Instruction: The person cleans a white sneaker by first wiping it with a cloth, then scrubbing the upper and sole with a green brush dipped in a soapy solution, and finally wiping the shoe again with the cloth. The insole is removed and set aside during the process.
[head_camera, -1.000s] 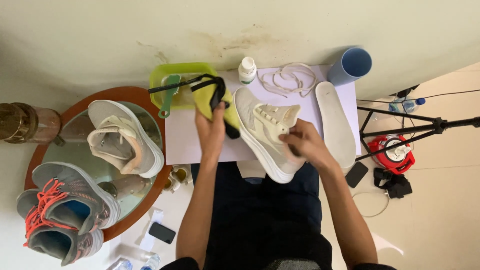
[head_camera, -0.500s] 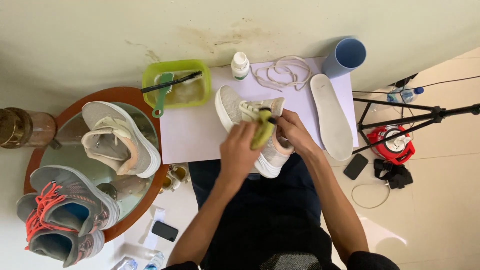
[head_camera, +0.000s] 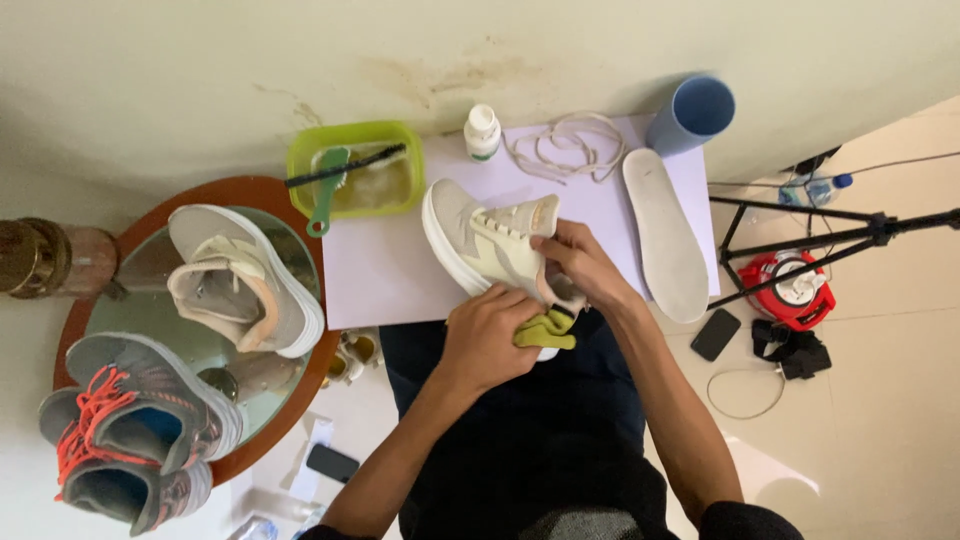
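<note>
A green tub (head_camera: 352, 165) is sitting at the back of the bench (head_camera: 380, 270), holding soapy water, with a green-handled brush (head_camera: 326, 195) and a black-bristled brush (head_camera: 345, 166) lying across its rim. Beside it a small white bottle (head_camera: 482, 131), loose laces (head_camera: 565, 145), a blue cup (head_camera: 691, 113) lying on its side and an insole (head_camera: 664, 232) are lining the far and right edges, leaving bare room in the bench's left half. The white shoe (head_camera: 478, 240) is lying at the near edge, its heel hanging over the lap. The right hand (head_camera: 580, 262) is clamping the shoe's collar, while the left hand (head_camera: 488, 335), fingers closed on a yellow-green cloth (head_camera: 546, 330), is pressing it against the heel; half a second ago the cloth was lying higher, on the shoe's upper. Other shoes are resting on a round table (head_camera: 290, 420) to the left.
</note>
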